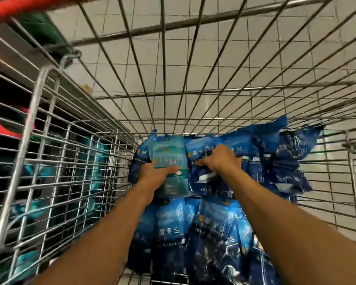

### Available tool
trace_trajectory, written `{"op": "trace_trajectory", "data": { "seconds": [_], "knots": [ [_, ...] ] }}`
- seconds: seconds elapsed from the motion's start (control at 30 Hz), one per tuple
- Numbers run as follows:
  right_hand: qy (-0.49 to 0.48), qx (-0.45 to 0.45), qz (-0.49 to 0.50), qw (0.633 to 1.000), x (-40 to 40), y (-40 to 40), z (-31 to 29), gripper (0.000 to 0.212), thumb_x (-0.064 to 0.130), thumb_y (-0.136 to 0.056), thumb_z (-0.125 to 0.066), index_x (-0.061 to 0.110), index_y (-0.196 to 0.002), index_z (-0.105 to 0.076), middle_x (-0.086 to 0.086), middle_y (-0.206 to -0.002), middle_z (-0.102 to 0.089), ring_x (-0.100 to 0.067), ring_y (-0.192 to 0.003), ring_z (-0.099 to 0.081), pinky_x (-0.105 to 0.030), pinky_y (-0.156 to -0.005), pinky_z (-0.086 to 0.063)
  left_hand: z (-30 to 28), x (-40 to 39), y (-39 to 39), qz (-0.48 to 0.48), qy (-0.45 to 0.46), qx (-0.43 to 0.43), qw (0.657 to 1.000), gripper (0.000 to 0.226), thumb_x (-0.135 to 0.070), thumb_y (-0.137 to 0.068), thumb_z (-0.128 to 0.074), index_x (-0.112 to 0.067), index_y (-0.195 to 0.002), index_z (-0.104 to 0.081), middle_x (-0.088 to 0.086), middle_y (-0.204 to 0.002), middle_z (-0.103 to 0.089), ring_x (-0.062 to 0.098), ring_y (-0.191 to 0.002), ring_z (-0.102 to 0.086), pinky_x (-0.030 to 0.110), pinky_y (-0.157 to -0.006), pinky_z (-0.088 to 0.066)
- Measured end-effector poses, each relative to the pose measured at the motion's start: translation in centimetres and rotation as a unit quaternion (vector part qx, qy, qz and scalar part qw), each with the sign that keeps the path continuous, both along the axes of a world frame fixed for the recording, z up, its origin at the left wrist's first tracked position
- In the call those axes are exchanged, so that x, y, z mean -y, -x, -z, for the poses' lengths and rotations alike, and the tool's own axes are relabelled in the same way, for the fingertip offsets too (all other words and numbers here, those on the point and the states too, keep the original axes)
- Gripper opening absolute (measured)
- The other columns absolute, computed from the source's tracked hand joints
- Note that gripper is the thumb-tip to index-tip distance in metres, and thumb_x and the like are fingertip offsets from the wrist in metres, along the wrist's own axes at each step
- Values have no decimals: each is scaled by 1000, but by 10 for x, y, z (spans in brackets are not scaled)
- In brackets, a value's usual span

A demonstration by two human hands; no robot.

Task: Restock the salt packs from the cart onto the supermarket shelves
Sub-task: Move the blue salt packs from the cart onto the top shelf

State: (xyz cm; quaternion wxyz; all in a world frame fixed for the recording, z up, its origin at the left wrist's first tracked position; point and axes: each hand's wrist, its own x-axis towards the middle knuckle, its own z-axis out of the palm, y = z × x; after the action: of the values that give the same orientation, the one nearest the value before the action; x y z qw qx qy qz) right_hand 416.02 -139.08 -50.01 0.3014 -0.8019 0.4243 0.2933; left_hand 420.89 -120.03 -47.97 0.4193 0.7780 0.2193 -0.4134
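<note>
head view: left hand fingers pinch teal salt pack, long axis away; right hand fingers grip blue pack

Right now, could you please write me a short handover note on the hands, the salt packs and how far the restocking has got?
Left hand: grips a teal salt pack on top of the pile, thumb across its front.
Right hand: fingers curled into the dark blue salt packs beside it, gripping one or more.
Both arms reach down into the wire cart; blue packs cover its floor.
Done: nothing lifted clear of the cart yet in this view.
Left: lift out the gripped packs, shelve them, then repeat for the rest. The shelves show only dimly through the cart's left side.
</note>
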Motion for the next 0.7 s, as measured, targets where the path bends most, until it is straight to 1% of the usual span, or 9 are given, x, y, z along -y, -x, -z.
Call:
{"op": "trace_trajectory", "data": {
  "seconds": [0.1, 0.2, 0.27, 0.33, 0.4, 0.47, 0.53, 0.6, 0.7],
  "knots": [
    [-76, 30, 63, 995, -1, 3, -6, 36, 32, -69, -88, 14, -70, -57, -3, -74, -63, -21, -70, -62, -35, -63, -55, 2, 10, 11, -15, 36, -67, 997, 30, -32, -69, -87, -18, -91, -72, 5, -96, -75, 23, -85, -69, 30, -66, -55],
    [-162, 63, 129, 976, 2, 19, -9, 33, 12, -65, -88, 1, -89, -70, -12, -87, -73, -28, -82, -69, -45, -78, -61, 7, 22, 13, 1, 30, -71, 997, 44, -34, -67, -89, -12, -101, -71, 8, -102, -73, 27, -92, -68, 40, -83, -57],
    [-210, 79, 172, 959, 0, 34, -8, 38, 4, -65, -88, 2, -98, -70, -11, -92, -75, -28, -89, -70, -47, -85, -59, 9, 26, 11, 9, 23, -75, 997, 58, -34, -62, -92, -7, -106, -68, 11, -103, -72, 28, -91, -68, 42, -77, -59],
    [-242, 104, 212, 941, -4, 49, -6, 30, -2, -66, -87, 8, -90, -72, -7, -92, -76, -27, -89, -72, -48, -87, -59, 10, 27, 9, 14, 21, -78, 997, 69, -33, -56, -94, -3, -111, -65, 12, -107, -71, 27, -93, -68, 37, -76, -58],
    [-265, 125, 245, 924, -8, 59, -6, 31, -5, -67, -86, 9, -90, -71, -7, -92, -77, -28, -90, -72, -44, -82, -61, 8, 27, 9, 14, 22, -81, 996, 66, -30, -52, -96, -3, -105, -69, 12, -103, -74, 27, -90, -70, 38, -75, -59],
    [-283, 145, 261, 912, -11, 67, -7, 33, -3, -68, -87, 10, -93, -69, -1, -88, -76, -24, -85, -71, -29, -62, -61, 1, 26, 6, 15, 26, -94, 995, 62, -27, -46, -97, -4, -98, -73, 14, -97, -75, 31, -85, -72, 43, -71, -61],
    [-305, 159, 277, 897, -14, 75, -13, 35, 1, -71, -86, 11, -95, -64, 8, -87, -74, -22, -85, -69, -19, -51, -54, -9, 24, 2, 38, 24, -122, 992, 76, -31, -36, -98, -2, -101, -72, 17, -102, -73, 37, -92, -70, 53, -80, -59],
    [-319, 164, 280, 891, -18, 84, -19, 43, 5, -74, -85, 13, -109, -61, 13, -94, -73, -21, -90, -70, -20, -54, -53, -19, 22, 2, 69, 13, -155, 985, 89, -37, -27, -96, -4, -105, -71, 16, -107, -71, 39, -98, -67, 56, -82, -58],
    [-331, 176, 266, 888, -20, 100, -33, 37, 11, -82, -79, 22, -114, -65, 25, -82, -74, -6, -82, -72, -17, -61, -55, -34, 16, 13, 91, 17, -187, 978, 81, -41, -25, -96, -14, -98, -76, 13, -111, -71, 37, -104, -66, 56, -88, -55]
  ]
}}
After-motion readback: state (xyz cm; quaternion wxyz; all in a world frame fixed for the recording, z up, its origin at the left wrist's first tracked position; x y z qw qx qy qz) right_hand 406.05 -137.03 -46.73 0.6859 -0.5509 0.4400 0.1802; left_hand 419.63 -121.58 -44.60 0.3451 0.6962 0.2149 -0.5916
